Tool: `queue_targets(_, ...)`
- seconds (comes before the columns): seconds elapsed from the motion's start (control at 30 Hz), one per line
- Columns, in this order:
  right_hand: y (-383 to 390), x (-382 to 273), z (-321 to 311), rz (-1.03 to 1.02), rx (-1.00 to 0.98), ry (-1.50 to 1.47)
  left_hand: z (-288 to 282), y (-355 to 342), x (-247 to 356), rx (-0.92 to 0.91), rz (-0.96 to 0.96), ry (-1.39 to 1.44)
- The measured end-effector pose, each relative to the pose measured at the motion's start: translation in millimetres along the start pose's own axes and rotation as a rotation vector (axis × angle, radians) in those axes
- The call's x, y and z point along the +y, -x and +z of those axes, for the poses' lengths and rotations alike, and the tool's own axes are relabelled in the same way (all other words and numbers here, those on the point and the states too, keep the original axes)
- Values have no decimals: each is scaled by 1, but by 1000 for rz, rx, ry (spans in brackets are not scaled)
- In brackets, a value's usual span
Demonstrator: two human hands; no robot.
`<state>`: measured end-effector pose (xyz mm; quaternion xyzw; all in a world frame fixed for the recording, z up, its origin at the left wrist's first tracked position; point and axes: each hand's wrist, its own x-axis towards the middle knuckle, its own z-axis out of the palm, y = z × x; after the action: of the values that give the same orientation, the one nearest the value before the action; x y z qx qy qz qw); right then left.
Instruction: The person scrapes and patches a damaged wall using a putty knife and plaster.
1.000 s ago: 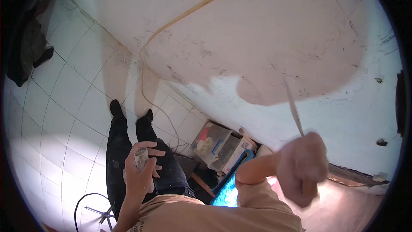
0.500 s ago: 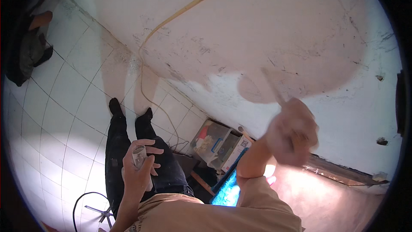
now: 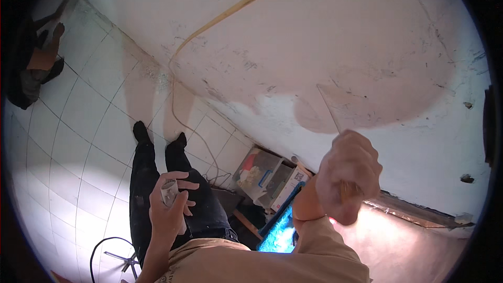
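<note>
My right hand [image 3: 352, 160] is closed in a fist around the wooden handle of a scraper [image 3: 330, 107], whose thin blade points up and left. The blade appears in front of the scuffed white wall [image 3: 335, 36]; whether it touches the wall I cannot tell. Low over my thighs, my left hand [image 3: 166, 215] grips a pale, hollow cylinder [image 3: 169, 193] that looks like a rolled sheet or tube. Its lower part is covered by the fingers and thumb.
A yellowish hose or cable [image 3: 230, 8] runs across the wall and down to the white tiled floor [image 3: 94, 105]. Plastic storage boxes [image 3: 259, 173] stand by the wall base. Another person [image 3: 39, 68] is at far left; a black fan-like object [image 3: 126, 262] sits lower left.
My right hand has moved slightly down with the scraper and shows more sharply. The left hand stays nearly in place. At far left the other person's arms have shifted.
</note>
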<state>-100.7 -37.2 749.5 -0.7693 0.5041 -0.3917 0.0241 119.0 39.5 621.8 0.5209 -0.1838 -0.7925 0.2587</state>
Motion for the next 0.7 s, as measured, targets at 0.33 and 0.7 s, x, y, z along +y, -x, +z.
queue_targets(0.33, 1, -29, -28, -139, -45, -120, -2, 1, -4, -27, -27, 15)
queue_targets(0.7, -8, -9, -11, -55, -126, 93, 9, -2, 3, -26, 24, 57)
